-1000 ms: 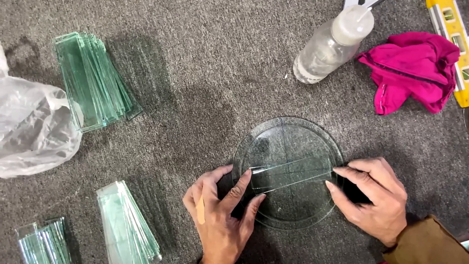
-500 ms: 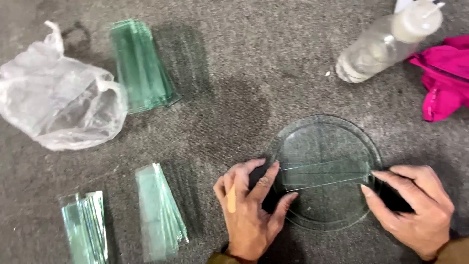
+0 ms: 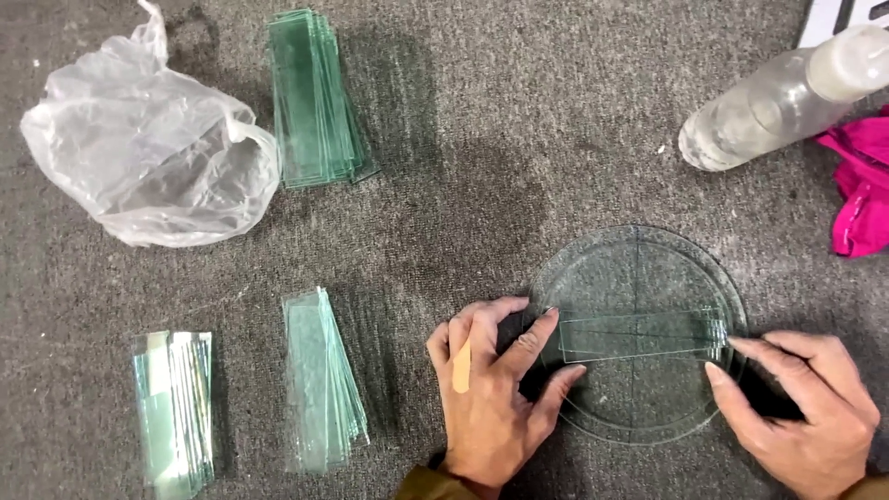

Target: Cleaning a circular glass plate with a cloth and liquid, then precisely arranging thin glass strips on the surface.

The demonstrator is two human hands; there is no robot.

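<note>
Two hands on one glass strip (image 3: 641,336), lying flat across the round glass disc (image 3: 639,333) on grey carpet (image 3: 482,120).
Your left hand (image 3: 495,389) has fingers spread, fingertips touching the strip's left end; your right hand (image 3: 801,407) has loosely extended fingers meeting its right end. Neither grips it. Three strip stacks lie well left.

My left hand (image 3: 491,389) and right hand (image 3: 801,412) rest at either end of the glass strip (image 3: 641,335) on the round glass disc (image 3: 639,268). Between my hands only the flat disc lies; nothing tall blocks there. Left of my left hand, a fanned stack of strips (image 3: 319,380) lies near, a second stack (image 3: 176,407) beyond it. Ahead of my right hand, the plastic bottle (image 3: 769,102) and pink cloth (image 3: 861,185) crowd the far corner. Ahead of my left, bare carpet (image 3: 482,157) opens.
</note>
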